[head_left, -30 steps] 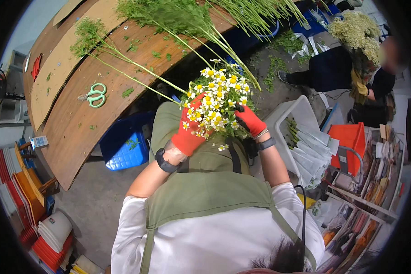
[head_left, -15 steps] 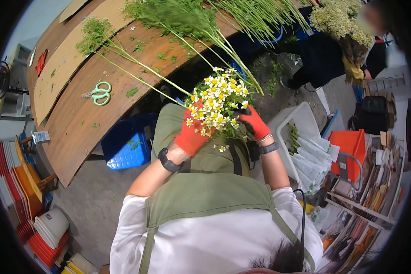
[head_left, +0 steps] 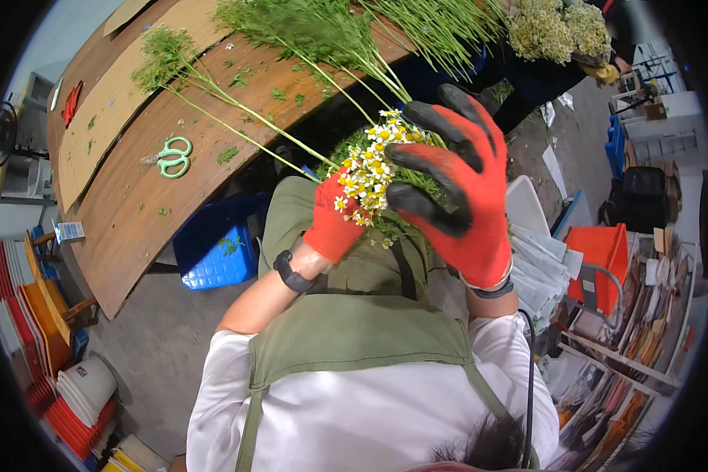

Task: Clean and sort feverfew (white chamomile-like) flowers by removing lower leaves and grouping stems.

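A bunch of white-petalled, yellow-centred chamomile flowers (head_left: 370, 169) is held over my lap. My left hand (head_left: 334, 214), in a red glove, closes round it from the left; the blossoms hide most of its fingers. On the right, my right hand (head_left: 468, 185), in a red glove with black fingertips, is raised with its fingers spread and curved, nothing in them. It covers the right part of the bunch. Long green stems (head_left: 252, 118) with feathery tops lie across the table edge beside the flowers.
Green-handled scissors (head_left: 173, 157) lie on the wooden table (head_left: 126, 228). Below it sits a blue plastic container (head_left: 216, 248). More cut stems (head_left: 433, 35) are heaped at the far side. At right are wrapped bundles (head_left: 539, 267) and an orange bucket (head_left: 598, 263). A person with pale dried-looking flowers (head_left: 543, 31) stands at the far right.
My right hand has left the side of the bunch, risen and spread its fingers. My left hand stays nearly in place. The other person's pale flowers have shifted left and away.
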Motion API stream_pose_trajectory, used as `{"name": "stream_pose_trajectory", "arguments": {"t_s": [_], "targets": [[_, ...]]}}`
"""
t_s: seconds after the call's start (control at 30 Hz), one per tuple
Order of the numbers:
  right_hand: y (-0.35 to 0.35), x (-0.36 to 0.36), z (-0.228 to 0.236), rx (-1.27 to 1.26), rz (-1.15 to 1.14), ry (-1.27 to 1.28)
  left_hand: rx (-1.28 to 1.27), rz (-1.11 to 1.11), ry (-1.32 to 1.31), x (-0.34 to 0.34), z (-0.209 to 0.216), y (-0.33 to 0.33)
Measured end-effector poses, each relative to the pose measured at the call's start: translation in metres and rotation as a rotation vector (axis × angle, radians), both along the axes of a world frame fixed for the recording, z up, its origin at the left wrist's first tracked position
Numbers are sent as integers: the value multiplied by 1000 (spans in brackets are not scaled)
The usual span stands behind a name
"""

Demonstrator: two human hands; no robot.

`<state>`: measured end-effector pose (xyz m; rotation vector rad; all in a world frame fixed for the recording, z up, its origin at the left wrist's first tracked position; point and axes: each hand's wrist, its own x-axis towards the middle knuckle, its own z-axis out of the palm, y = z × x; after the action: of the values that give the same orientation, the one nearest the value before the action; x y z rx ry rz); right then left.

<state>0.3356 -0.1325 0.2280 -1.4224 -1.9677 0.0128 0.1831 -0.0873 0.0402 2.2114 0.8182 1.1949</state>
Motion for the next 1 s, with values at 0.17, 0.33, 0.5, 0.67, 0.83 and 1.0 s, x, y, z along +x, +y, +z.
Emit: {"name": "stream_pose_trajectory", "arguments": {"t_s": [0.17, 0.33, 0.5, 0.67, 0.83, 1.0], "targets": [[1, -15, -4, -55, -104, -178, -370, -48, -191, 5, -16, -6], [-2, -18, -3, -42, -144, -252, -361, -4, -141, 5, -12, -4], [-3, -19, -5, -50, -150, -271, -181, 35, -108, 3, -7, -3], [-1, -14, -11, -63, -144, -246, -262, -7, -25, 0, -4, -2], [-3, 3, -15, -130, 12, 33, -335, -53, -157, 2, 3, -2], [-5, 26, -2, -6, 65, 170, -363, -19, -265, 3, -22, -6]]}}
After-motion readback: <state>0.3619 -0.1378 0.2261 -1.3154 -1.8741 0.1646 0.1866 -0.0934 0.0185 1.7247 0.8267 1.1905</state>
